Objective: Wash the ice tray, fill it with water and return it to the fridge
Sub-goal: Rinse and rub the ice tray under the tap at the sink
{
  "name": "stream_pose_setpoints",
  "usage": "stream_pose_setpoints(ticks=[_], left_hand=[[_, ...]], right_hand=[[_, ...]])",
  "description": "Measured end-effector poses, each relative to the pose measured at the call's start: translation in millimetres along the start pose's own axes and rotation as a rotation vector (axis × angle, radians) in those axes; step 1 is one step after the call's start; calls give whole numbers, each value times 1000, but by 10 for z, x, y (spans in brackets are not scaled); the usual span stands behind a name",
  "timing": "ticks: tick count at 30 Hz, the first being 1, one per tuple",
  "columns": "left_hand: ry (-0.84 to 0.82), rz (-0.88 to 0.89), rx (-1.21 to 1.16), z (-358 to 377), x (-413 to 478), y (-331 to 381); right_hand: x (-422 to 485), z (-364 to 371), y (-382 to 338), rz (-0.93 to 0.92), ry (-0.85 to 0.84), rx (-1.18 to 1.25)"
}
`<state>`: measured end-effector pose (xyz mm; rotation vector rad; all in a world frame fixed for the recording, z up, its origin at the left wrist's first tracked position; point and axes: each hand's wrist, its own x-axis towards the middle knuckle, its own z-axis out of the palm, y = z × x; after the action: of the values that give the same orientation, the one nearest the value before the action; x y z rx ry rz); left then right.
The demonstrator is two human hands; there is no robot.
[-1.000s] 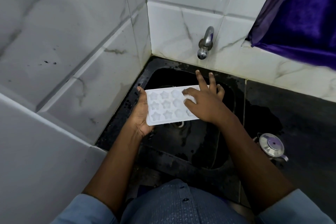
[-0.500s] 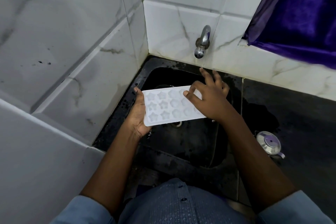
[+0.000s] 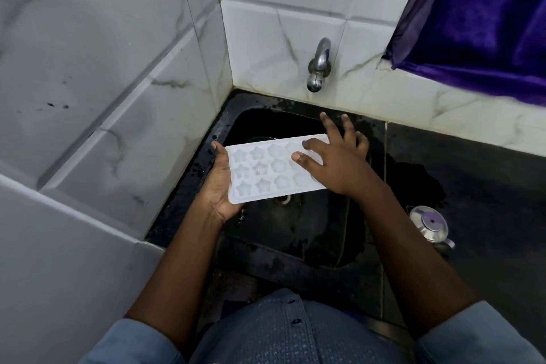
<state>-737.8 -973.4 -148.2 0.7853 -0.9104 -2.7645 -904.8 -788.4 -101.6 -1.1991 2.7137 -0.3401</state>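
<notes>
Below the tap (image 3: 317,66), the left hand (image 3: 220,183) is gripping the probably light, slippery ice tray (image 3: 266,170) by 1 rim end; the right hand (image 3: 339,162), fingers spread, is pressing its cells.

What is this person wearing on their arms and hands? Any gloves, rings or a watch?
No gloves: the left hand and right hand are bare, with no ring, watch or bracelet showing. The forearms are bare too. Light blue cloth, the left sleeve and right sleeve, starts near the elbows. The shirt front is blue-grey, finely patterned, with dark buttons.
</notes>
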Motion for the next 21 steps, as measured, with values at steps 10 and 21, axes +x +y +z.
stream_pose_setpoints(ticks=[10, 21], left_hand=[[8, -8, 6, 84, -36, 40], [33, -7, -5, 97, -42, 16]], right_hand=[[-14, -48, 5, 3, -1, 18], [-49, -86, 161, 16, 92, 123]])
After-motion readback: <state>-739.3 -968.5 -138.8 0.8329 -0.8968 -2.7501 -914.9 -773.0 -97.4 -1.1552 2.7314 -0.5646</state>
